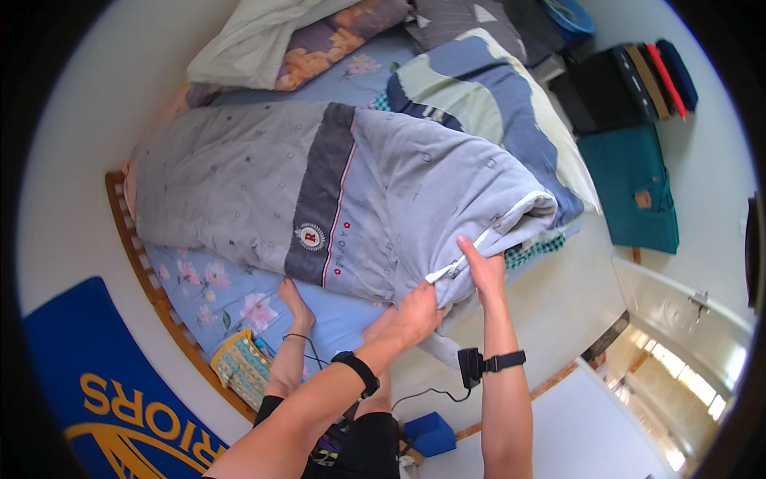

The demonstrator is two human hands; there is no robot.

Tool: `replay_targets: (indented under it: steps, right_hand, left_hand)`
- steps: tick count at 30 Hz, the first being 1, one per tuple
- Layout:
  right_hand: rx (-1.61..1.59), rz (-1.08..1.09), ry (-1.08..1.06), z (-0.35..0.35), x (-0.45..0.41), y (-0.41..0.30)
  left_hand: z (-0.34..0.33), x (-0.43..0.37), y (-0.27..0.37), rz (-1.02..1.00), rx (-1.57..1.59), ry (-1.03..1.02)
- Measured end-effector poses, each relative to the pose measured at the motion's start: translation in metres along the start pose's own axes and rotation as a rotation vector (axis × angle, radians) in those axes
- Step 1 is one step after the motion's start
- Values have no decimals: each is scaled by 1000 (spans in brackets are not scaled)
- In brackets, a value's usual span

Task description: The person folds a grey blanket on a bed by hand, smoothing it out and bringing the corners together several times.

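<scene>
A grey fleece-like quilt point(233, 173) with small square prints lies across the bed, a dark band and a round badge running over its middle. My left hand point(418, 314) grips its near right edge, the fingers closed around the gathered cloth beside a white strip along the opening. Just to the right, my right hand point(486, 269) holds the same edge, thumb on top and its other fingers hidden beneath the fabric. The quilt's right corner is folded over and bulges open. Each wrist wears a black strap with a small device and cable.
A blue floral sheet point(206, 287) covers the bed, which has a wooden slatted edge point(157, 293). A blue-and-green pillow point(479, 90) lies behind the quilt; a folded white quilt point(251, 45) is at the far left. A patterned cushion point(242, 362) sits by my legs. A teal bag point(628, 185) stands right.
</scene>
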State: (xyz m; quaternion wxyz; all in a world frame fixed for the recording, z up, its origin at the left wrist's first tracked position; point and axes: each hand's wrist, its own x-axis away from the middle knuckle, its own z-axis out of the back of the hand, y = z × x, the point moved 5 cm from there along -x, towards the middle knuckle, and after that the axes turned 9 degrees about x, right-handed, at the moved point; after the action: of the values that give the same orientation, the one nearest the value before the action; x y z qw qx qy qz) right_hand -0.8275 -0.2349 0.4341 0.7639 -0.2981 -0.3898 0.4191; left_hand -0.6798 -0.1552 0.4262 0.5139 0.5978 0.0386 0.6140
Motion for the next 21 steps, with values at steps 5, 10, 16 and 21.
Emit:
replay_targets:
  steps: [5,10,16,21]
  right_hand:
    - [-113,-253,-163,-36,-15,-23]
    - [-386,-347,-249,-47,7,-56]
    - [-717,-592,-337,-79,25,-80]
    - [-729,-706,-229,-127,59,-98]
  left_hand:
    - [14,21,1,-30,277,287]
    - [22,57,-9,-87,424,715]
    - [-51,78,-30,482,756,717]
    - [55,29,-183,434,770,919]
